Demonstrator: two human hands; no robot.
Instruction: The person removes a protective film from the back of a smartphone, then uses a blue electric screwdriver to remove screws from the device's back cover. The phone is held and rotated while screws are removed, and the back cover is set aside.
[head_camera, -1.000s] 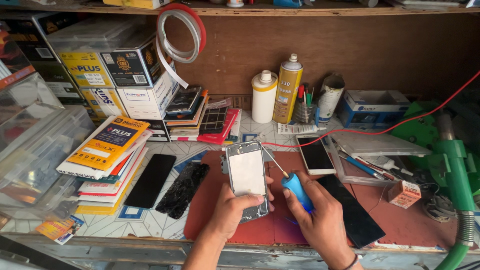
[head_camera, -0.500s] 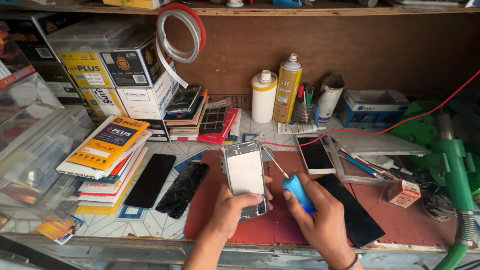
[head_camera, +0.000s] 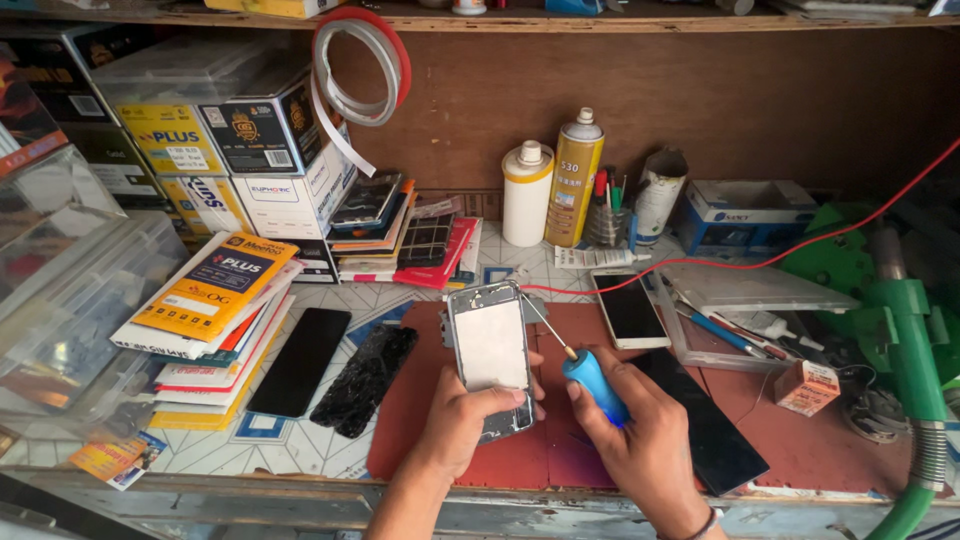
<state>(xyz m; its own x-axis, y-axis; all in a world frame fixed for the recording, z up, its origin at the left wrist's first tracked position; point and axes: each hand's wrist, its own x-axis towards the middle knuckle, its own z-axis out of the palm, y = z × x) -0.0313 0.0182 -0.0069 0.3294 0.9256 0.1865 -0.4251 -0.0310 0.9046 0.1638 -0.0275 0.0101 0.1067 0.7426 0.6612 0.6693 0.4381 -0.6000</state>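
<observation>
1. Head view: I am seeing the left hand (head_camera: 462, 420) gripping an opened phone frame (head_camera: 490, 352), tilted up above the red mat (head_camera: 420, 410).
2. The right hand (head_camera: 640, 440) is closing around a blue-handled screwdriver (head_camera: 592, 382), its thin shaft touching the frame's upper right edge (tip too small to tell).
3. A cracked black screen (head_camera: 365, 380) is lying left of the mat, and a white phone (head_camera: 628, 308) is resting behind the screwdriver.
</observation>
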